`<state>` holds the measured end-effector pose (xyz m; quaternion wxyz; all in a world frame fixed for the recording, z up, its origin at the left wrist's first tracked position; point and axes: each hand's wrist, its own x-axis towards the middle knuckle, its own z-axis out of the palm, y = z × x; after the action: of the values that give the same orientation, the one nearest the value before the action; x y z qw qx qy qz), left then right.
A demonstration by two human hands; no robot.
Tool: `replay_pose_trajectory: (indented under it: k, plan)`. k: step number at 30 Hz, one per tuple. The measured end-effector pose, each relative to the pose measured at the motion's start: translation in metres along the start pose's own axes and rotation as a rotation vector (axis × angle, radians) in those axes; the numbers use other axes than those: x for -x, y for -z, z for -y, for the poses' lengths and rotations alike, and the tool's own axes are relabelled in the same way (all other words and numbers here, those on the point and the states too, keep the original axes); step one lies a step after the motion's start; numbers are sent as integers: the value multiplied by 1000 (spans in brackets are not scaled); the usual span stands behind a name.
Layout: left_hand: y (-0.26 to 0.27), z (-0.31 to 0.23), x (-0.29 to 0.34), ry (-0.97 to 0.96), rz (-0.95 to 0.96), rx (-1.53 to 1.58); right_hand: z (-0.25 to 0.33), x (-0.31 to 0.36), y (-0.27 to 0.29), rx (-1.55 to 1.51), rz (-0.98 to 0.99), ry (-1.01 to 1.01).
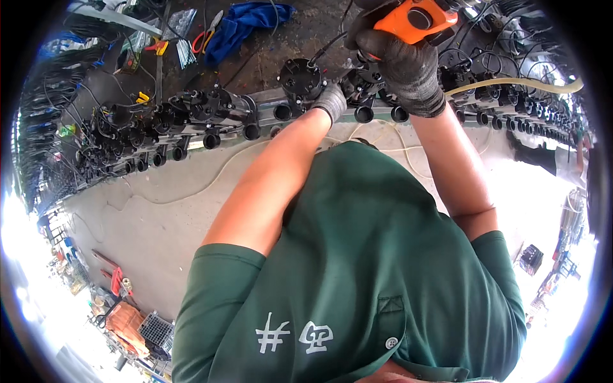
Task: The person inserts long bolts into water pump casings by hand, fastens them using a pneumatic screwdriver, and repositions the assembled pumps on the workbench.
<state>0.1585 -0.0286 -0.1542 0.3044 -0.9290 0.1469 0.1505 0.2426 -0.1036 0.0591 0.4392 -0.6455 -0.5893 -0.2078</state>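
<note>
My right hand, in a dark grey glove, is wrapped round an orange and black power tool at the top of the view. The tool's lower end is hidden behind the glove. My left hand, in a lighter grey glove, reaches in among black cylindrical housings at the bench edge. Its fingers are largely hidden, so their grip cannot be made out. Just left of it stands a black round-topped housing with a cable coming from its top. Another black housing sits between my two hands.
Rows of black housings with short pipe ends line the bench edge on both sides. A blue cloth, red-handled pliers and loose cables lie on the dark bench. A yellowish hose crosses at right. Thin tubing trails over the floor.
</note>
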Motion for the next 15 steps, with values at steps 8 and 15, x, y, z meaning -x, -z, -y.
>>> replay_pose_trajectory:
  k: [8,15]
  plan:
    - [0,4,-6,47,17,40,25,-1,-15,-967,58,-595]
    - [0,6,-9,78,43,78,27,-12,-36,-987,260,-379]
